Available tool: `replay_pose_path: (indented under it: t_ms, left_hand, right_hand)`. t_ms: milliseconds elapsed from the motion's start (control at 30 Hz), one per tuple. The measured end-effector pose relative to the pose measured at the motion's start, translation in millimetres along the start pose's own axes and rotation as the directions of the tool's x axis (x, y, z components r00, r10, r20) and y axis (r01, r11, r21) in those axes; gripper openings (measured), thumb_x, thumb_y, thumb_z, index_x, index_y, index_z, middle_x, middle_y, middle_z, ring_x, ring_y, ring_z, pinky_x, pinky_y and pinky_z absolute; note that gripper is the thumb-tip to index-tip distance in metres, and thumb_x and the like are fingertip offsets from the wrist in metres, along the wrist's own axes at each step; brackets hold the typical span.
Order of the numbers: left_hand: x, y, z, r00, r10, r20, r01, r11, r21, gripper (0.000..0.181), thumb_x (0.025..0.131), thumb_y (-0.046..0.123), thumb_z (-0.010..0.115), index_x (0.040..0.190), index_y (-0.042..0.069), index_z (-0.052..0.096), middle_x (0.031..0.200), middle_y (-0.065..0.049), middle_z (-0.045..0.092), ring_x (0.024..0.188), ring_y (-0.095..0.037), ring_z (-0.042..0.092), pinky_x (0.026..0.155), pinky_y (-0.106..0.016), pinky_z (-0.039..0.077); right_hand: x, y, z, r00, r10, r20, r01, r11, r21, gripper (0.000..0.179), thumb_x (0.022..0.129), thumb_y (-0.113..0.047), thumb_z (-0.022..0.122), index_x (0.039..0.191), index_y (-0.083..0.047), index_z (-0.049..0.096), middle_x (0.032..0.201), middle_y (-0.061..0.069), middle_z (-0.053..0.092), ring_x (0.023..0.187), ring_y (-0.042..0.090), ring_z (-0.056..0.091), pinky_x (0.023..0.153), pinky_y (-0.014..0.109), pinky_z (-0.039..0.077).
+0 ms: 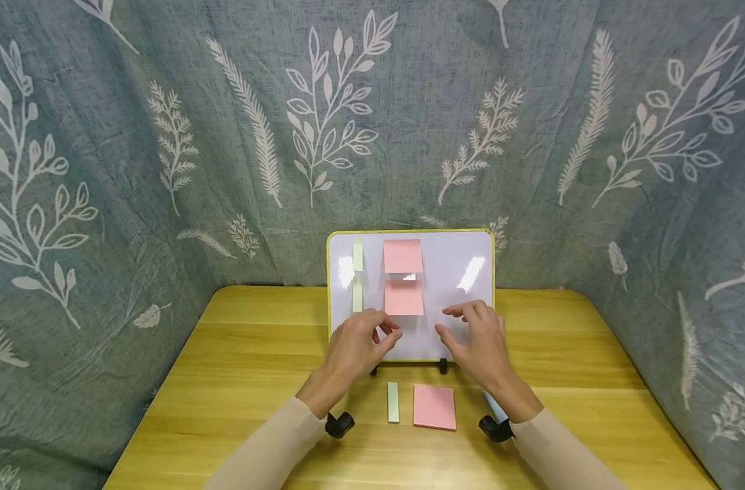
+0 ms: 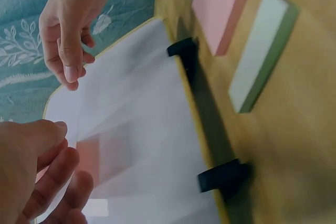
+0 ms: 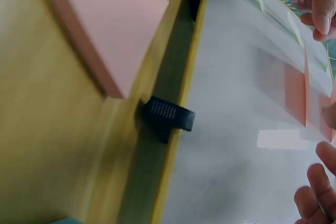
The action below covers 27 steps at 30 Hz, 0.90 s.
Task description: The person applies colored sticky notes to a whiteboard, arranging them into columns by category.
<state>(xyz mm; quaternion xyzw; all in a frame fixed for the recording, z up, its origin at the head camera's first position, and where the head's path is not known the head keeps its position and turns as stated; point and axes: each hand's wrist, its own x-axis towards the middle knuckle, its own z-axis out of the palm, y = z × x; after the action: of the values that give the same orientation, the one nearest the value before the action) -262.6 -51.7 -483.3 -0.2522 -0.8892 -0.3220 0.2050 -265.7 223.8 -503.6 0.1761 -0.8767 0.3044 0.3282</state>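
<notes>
A whiteboard with a yellow rim stands upright. Two pink sticky notes hang one above the other on it, their lower edges lifted. Left of them are two narrow green sticky strips, also stacked. My left hand hovers before the board's lower left part, fingers loosely bent, holding nothing. Across from it my right hand is near the lower right part, thumb and fingers spread apart and bare. On the table before the board lie a green strip pad and a pink sticky-note pad.
Black feet hold the board's lower edge. A light blue pad lies partly hidden under my right wrist. The wooden table meets a patterned grey-green curtain behind and at both sides.
</notes>
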Motion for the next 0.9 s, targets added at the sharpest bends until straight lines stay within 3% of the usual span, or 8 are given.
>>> replay_pose_path:
  t_ms: [200,367,633,767,900]
  left_hand:
    - [-21.2,3.3,6.4,0.996,0.059,0.065,-0.056,0.998,-0.042,0.010,0.105,0.026,0.091,0.111,0.019,0.086,0.104,0.004,0.083,0.084,-0.019,0.079,0.072,-0.020,0.056]
    - [-35.9,6.9,13.5,0.984,0.123,0.132,-0.115,0.991,-0.064,0.016,0.105,0.027,0.091,0.116,0.016,0.086,0.110,0.003,0.083,0.089,-0.017,0.080,0.078,-0.019,0.060]
    - [-52.1,8.7,27.0,0.945,0.168,0.281,-0.146,0.985,-0.097,0.029,0.108,0.033,0.088,0.130,0.016,0.083,0.122,-0.003,0.081,0.101,-0.022,0.081,0.088,-0.020,0.062]
    - [-57.6,8.5,33.4,0.924,0.161,0.346,-0.149,0.987,-0.059,0.039,0.105,0.042,0.090,0.136,0.020,0.081,0.129,0.000,0.079,0.107,-0.018,0.078,0.096,-0.025,0.061]
    - [-61.5,8.5,38.0,0.903,0.153,0.402,-0.164,0.986,-0.008,0.050,0.101,0.052,0.092,0.141,0.024,0.079,0.139,0.005,0.077,0.123,-0.014,0.075,0.106,-0.035,0.062]
  right_hand:
    - [-17.6,2.1,-9.6,0.995,-0.051,0.083,0.050,0.999,0.013,0.033,0.096,-0.018,0.096,0.125,-0.008,0.082,0.116,0.012,0.075,0.108,0.036,0.070,0.094,0.049,0.039]
    - [-30.4,6.1,-14.8,0.986,-0.098,0.135,0.098,0.995,0.007,0.035,0.096,-0.018,0.097,0.126,-0.009,0.083,0.116,0.009,0.076,0.110,0.034,0.072,0.095,0.050,0.042]
    - [-45.7,8.5,-19.5,0.968,-0.122,0.218,0.124,0.992,0.005,0.036,0.095,-0.018,0.099,0.126,-0.014,0.083,0.120,0.000,0.077,0.111,0.026,0.072,0.096,0.053,0.047]
    - [-53.8,8.2,-20.4,0.957,-0.127,0.262,0.130,0.992,0.006,0.035,0.095,-0.019,0.099,0.126,-0.016,0.083,0.123,-0.005,0.078,0.115,0.023,0.072,0.097,0.050,0.048]
    - [-62.6,8.3,-21.9,0.940,-0.131,0.315,0.133,0.991,0.014,0.031,0.096,-0.023,0.097,0.123,-0.022,0.083,0.123,-0.009,0.078,0.118,0.020,0.072,0.099,0.049,0.048]
